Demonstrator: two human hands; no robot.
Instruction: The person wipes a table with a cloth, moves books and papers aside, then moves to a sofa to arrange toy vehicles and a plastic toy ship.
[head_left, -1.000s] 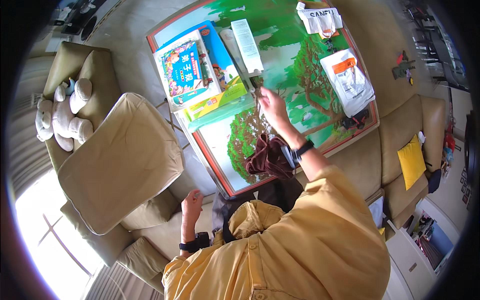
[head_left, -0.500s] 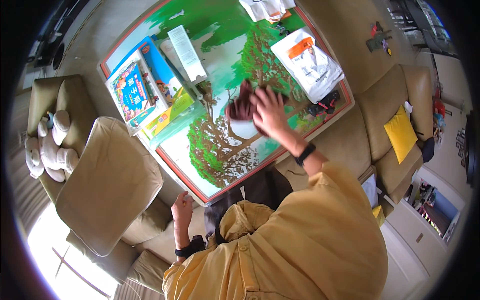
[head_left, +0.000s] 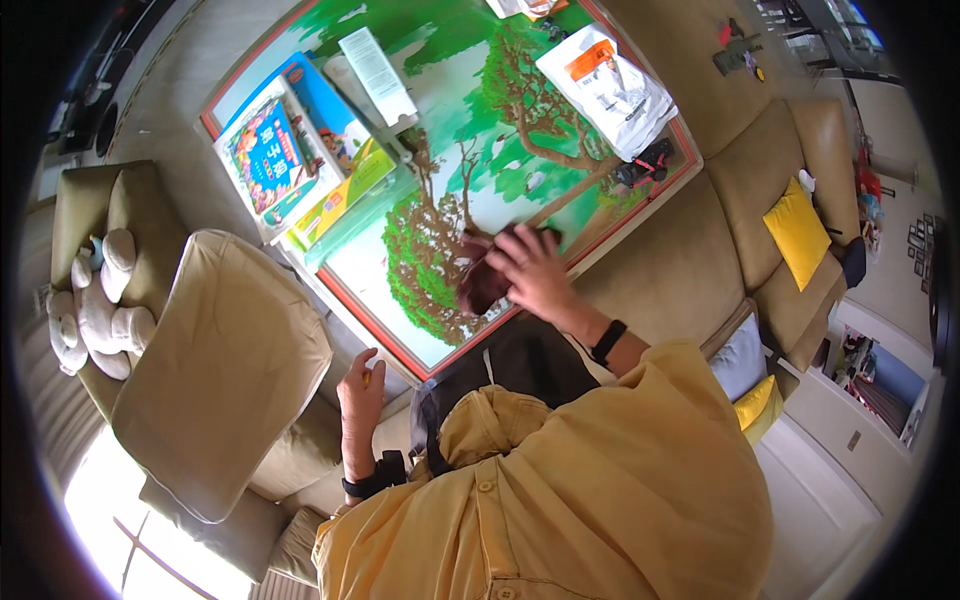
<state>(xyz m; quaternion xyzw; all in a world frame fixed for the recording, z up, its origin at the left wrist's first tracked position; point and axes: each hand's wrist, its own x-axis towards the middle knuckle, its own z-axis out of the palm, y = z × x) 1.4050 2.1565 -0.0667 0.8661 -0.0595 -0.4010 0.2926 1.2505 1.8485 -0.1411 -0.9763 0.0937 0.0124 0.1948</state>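
Observation:
My right hand [head_left: 532, 275] presses a crumpled dark maroon cloth [head_left: 484, 284] onto the table near its front edge, with the fingers bent over the cloth. The table top [head_left: 475, 195] is glossy and carries a picture of green trees and brown trunks. Off the table's near left corner hangs my left hand [head_left: 361, 398]. Its fingers are loosely bent and apart, and I see nothing held in it; a small orange spot shows at the fingers, too small to name.
Books [head_left: 268, 160] and a long white box [head_left: 378, 80] lie at the table's left. A white packet [head_left: 608, 90] and a small black-and-red toy [head_left: 645, 165] are at its right. A covered chair [head_left: 225, 370] stands left; a sofa [head_left: 660, 240] runs along the right.
My right hand has drawn the maroon cloth across the table toward me, from the middle to near the front edge. My left hand has risen slightly beside the corner.

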